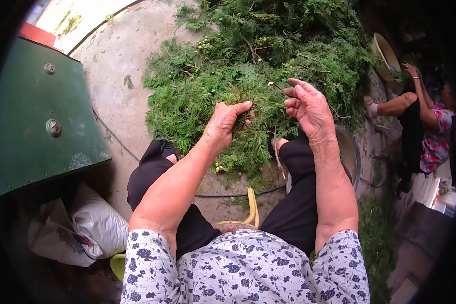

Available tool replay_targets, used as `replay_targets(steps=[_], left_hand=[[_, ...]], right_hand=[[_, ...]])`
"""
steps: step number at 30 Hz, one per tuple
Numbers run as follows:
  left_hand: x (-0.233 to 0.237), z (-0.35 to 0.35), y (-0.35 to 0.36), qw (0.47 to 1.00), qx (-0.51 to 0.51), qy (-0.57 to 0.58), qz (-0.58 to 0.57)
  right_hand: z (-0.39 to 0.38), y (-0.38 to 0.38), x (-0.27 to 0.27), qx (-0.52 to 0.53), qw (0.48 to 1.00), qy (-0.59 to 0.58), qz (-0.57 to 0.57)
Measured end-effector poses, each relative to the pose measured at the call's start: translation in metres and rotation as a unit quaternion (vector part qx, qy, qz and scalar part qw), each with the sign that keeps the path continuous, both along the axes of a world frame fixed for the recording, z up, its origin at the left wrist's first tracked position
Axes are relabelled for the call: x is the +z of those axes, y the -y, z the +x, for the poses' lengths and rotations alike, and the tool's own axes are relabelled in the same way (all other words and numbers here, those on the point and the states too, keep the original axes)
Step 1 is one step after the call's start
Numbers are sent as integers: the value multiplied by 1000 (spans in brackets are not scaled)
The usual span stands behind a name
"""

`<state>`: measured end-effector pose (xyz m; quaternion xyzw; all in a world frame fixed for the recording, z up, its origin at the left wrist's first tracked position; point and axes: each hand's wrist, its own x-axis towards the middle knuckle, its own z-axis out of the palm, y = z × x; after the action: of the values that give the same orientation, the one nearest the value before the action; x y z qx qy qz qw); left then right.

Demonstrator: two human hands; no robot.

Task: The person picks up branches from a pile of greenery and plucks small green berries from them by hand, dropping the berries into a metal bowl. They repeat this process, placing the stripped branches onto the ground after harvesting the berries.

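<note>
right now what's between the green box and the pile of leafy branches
Between the green box and the pile of leafy branches lies concrete floor, with a small green sprig and a dark cable on it, seen in the head view.

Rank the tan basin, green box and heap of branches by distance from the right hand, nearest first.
From the right hand:
1. Heap of branches, in front.
2. Tan basin, farther right.
3. Green box, far left.
</note>
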<state>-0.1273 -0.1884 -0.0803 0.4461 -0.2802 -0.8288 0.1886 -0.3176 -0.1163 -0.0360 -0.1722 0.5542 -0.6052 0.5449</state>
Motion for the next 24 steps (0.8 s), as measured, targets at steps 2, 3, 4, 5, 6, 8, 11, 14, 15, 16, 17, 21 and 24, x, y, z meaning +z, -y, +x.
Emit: replay_targets(steps=[2,3,4,5,6,8,11,14,15,16,17,21,24], left_hand=[[-2,0,0,999,19,-16,25],[-3,0,-2,999,17,-14,28],[-1,0,-2,999,20,-15,27],[0,-2,-3,999,23,-16,26],[-1,-1,-2,999,17,-22,32],[-2,-1,-3,999,15,-26,37],[2,1,-2,999,21,-28,42],[-3,2,-2,999,1,-16,35],[-1,4,-2,999,4,-14,37],[2,3,1,999,12,-18,35],[4,1,3,999,20,-24,33],[1,0,7,998,34,-21,46],[-1,-1,6,998,42,-22,49]], right_hand=[[2,0,-3,27,998,-43,40],[5,-2,-5,54,992,-86,79],[14,-1,-7,100,978,-153,103],[20,-2,-13,163,959,-205,108],[23,-2,-35,186,911,-364,56],[24,-5,-80,206,837,-507,5],[27,-2,-102,255,741,-619,-51],[35,-6,-85,257,826,-499,48],[33,-4,-97,175,816,-551,-35],[30,-3,-105,148,790,-592,-63],[24,-2,-111,119,760,-632,-90],[11,-4,-123,155,775,-602,-113],[13,-4,-119,106,811,-572,68]])
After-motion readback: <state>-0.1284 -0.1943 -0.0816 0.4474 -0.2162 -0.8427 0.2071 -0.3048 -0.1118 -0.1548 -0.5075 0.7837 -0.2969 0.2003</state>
